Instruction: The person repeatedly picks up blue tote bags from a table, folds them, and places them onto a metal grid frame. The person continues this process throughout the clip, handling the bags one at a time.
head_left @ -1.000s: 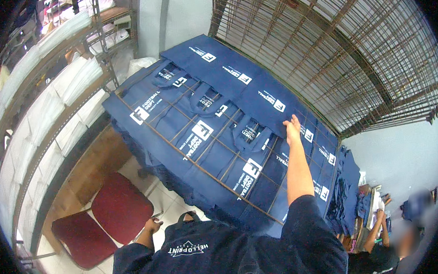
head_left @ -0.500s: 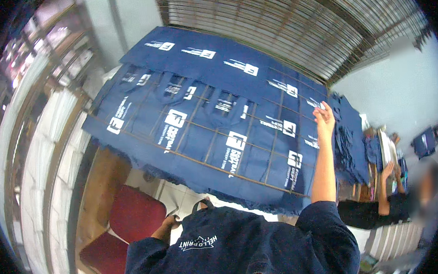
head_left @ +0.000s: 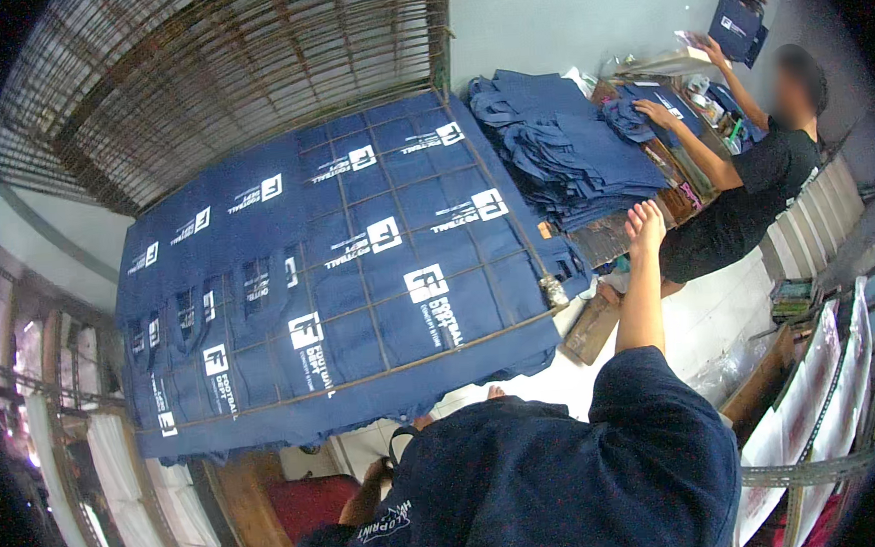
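Observation:
My right hand is raised in the air in front of me, its fingers loosely bent, with nothing visible in it. It appears beyond the right corner of a rusty wire rack, near a stack of navy fabric bags. Under the rack's wires lie rows of flat navy bags with white prints. My left hand hangs low by my body beside a dark strap loop; its fingers are too dark and small to read.
A co-worker in black reaches over a cluttered wooden bench at the right. Wire grids stand upright behind the bags. A red chair is at lower left; a wooden block lies on the floor. Shelving stands lower right.
The view has swung right, bringing the co-worker and bag stack further in. My right hand now appears past the rack's right corner rather than over the bags, its fingers bent differently.

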The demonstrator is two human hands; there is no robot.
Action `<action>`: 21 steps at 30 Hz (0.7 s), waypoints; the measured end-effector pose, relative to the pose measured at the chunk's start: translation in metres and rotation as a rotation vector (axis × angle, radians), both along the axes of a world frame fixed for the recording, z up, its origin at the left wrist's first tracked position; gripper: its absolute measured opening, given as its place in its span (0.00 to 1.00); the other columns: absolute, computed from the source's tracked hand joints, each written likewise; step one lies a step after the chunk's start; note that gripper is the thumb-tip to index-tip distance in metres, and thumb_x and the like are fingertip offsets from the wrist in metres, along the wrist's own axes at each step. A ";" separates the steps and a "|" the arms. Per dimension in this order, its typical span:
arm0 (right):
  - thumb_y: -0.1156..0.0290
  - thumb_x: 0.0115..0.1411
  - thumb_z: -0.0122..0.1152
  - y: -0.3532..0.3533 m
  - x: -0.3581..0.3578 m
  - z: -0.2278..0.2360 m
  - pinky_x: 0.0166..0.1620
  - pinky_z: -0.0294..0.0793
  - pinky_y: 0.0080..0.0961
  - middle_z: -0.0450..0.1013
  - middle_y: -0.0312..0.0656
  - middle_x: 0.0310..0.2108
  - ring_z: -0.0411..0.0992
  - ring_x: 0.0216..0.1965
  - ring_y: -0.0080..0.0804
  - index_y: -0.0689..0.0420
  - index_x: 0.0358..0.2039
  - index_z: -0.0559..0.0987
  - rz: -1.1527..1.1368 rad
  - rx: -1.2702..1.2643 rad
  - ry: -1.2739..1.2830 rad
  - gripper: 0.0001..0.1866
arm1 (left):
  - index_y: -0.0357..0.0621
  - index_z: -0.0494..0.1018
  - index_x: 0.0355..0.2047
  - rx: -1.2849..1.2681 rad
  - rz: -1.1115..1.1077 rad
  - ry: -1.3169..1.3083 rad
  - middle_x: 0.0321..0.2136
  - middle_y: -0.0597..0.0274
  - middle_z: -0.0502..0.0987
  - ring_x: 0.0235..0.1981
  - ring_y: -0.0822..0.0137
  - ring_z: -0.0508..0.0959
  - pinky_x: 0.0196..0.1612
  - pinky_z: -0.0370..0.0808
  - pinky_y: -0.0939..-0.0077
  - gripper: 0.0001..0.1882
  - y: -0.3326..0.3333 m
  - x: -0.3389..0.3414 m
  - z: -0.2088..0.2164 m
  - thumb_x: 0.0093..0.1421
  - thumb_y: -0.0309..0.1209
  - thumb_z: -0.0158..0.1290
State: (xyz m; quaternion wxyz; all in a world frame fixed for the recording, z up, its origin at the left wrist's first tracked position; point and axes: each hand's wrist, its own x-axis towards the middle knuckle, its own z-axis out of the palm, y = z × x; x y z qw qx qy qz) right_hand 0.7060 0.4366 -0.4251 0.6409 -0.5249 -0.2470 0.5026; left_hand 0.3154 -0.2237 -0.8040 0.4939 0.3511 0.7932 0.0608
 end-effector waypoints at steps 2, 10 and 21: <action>0.61 0.56 0.54 0.021 0.011 -0.018 0.40 0.69 0.32 0.71 0.38 0.45 0.72 0.40 0.31 0.47 0.49 0.69 0.015 -0.037 0.077 0.19 | 0.45 0.72 0.44 0.046 0.092 -0.034 0.35 0.51 0.78 0.41 0.56 0.77 0.41 0.72 0.68 0.25 -0.008 0.021 -0.011 0.45 0.40 0.59; 0.55 0.58 0.53 0.104 0.031 -0.051 0.54 0.65 0.43 0.59 0.52 0.56 0.64 0.53 0.46 0.55 0.61 0.52 0.026 -0.035 0.485 0.35 | 0.46 0.72 0.44 0.034 0.219 -0.008 0.34 0.51 0.78 0.38 0.56 0.77 0.39 0.72 0.68 0.24 0.006 0.065 0.030 0.46 0.40 0.59; 0.63 0.39 0.74 0.193 -0.034 -0.048 0.54 0.67 0.36 0.66 0.58 0.49 0.67 0.50 0.50 0.62 0.54 0.55 -0.228 -0.586 -0.355 0.47 | 0.46 0.72 0.44 0.002 0.374 0.040 0.32 0.50 0.78 0.35 0.55 0.78 0.37 0.73 0.67 0.23 0.004 0.133 0.072 0.48 0.40 0.58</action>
